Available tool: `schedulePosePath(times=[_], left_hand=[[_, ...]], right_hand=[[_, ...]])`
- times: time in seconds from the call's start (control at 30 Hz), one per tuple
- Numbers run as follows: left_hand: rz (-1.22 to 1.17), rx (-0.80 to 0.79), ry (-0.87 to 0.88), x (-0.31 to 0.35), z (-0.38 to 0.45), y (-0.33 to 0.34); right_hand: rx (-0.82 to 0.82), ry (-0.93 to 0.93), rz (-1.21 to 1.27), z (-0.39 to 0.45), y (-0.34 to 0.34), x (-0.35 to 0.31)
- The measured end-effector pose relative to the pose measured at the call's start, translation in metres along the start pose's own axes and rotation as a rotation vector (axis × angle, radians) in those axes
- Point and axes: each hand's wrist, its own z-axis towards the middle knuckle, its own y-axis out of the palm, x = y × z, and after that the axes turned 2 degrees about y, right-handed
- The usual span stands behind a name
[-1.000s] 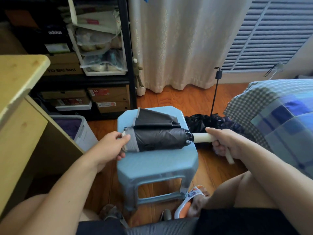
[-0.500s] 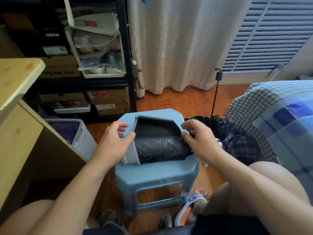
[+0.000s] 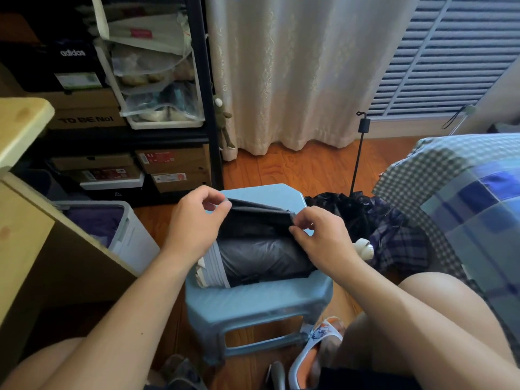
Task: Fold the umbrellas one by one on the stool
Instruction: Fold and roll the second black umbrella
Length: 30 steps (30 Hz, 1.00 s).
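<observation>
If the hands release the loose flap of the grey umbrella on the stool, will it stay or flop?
The flap, pinched by left hand and right hand, looks thin, so it probably flops. The rolled umbrella on the stool might roll.

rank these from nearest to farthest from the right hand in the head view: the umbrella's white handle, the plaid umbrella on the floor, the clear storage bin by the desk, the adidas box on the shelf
1. white handle, just right of the right hand, past the stool's edge
2. plaid umbrella, on the floor farther right
3. storage bin, on the floor at left, beside the desk
4. adidas box, high on the shelf, far left
</observation>
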Motion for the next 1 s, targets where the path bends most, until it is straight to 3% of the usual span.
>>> schedulePosePath(times=[0.23,0.47,0.67,1.0], left_hand=[[-0.011,-0.011,-0.022,0.003,0.003,-0.002],[0.063,-0.001,0.020,-0.001,0.005,0.005],[0.035,0.016,0.011,-0.002,0.002,0.007],[0.025,0.066,0.018,-0.004,0.006,0.009]], right_hand=[[-0.011,0.135,0.135,0.003,0.002,0.003],[-0.016,0.172,0.070,0.002,0.001,0.000],[-0.002,0.267,0.315,0.005,-0.001,0.003],[-0.034,0.271,0.409,0.007,0.000,0.006]])
